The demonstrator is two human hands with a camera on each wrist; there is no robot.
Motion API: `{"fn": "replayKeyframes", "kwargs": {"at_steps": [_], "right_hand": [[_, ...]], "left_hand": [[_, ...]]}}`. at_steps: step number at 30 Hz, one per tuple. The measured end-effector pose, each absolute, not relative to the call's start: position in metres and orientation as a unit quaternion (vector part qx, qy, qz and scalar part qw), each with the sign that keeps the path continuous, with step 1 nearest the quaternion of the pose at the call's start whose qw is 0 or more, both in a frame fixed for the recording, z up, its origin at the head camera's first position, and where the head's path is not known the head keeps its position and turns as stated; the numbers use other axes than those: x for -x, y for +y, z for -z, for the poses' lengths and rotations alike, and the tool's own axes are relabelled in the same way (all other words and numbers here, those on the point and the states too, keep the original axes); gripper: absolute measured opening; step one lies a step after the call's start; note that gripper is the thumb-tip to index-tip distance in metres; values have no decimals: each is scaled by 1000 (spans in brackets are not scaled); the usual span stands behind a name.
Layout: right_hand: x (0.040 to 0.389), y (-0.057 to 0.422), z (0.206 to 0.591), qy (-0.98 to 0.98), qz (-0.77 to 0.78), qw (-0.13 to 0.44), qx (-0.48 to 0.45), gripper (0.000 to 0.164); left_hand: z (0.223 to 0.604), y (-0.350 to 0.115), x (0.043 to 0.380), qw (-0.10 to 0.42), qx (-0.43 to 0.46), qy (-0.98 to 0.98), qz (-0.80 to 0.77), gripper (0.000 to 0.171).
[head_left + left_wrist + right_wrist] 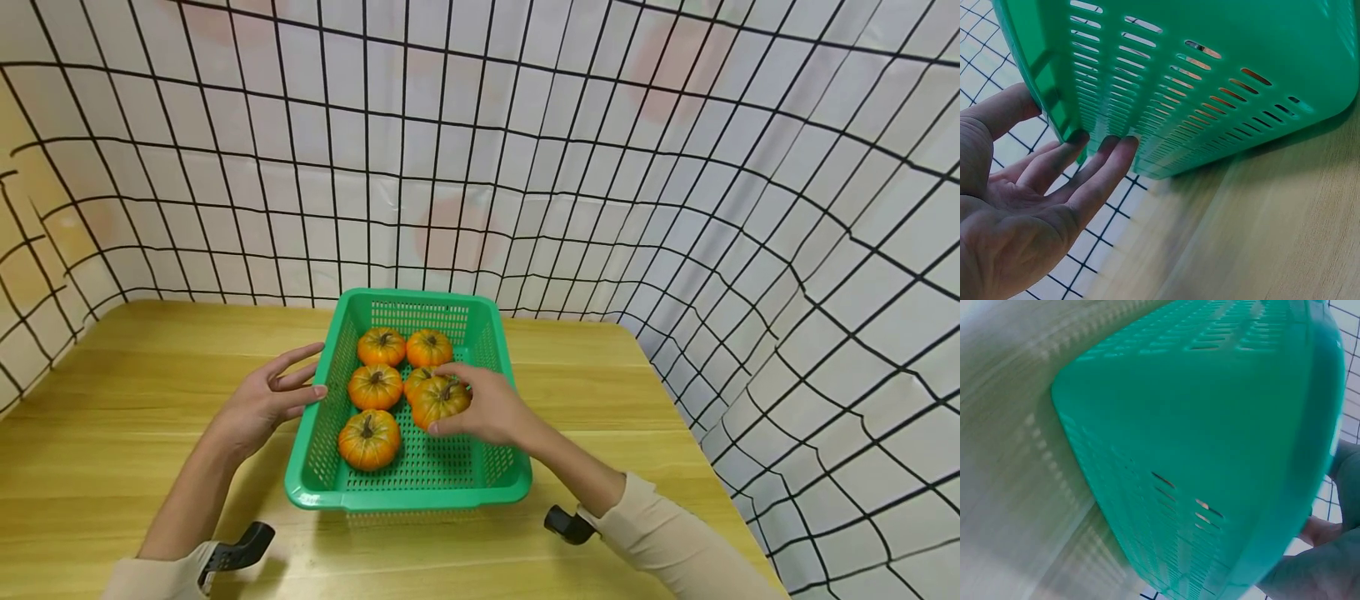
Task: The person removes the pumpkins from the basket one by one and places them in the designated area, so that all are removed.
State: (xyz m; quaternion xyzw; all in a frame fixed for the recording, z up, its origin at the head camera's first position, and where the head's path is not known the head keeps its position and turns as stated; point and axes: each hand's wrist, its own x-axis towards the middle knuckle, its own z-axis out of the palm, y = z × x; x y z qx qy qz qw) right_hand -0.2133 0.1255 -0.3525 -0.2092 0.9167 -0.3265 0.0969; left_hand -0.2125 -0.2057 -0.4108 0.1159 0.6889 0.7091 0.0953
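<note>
My right hand [491, 407] reaches over the right side of a green plastic basket [408, 500] and grips a small orange pumpkin [439, 402] between thumb and fingers. The held pumpkin partly covers another pumpkin [417, 380] behind it. Three more stand in a row along the basket's left side, the nearest one [369, 440] being close to the front. At the back right sits one more pumpkin [429, 347]. Fairly straight fingers of my left hand [1035, 181] touch the basket's outer left wall, its thumb at the rim. In the right wrist view the basket wall hides the pumpkin.
The basket stands on a light wooden table [600, 392]. A black wire grid [450, 167] with pale sheeting behind it borders the table at the back and sides. A black wrist mount [240, 546] shows at the left sleeve, another [568, 525] at the right.
</note>
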Motion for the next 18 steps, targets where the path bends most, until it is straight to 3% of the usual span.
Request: {"fn": "replayKeyframes", "kwargs": {"at_steps": [18], "right_hand": [[220,137,335,919,342,15,194,78]], "left_hand": [[411,-206,212,96,-114,688,-710,77]]}}
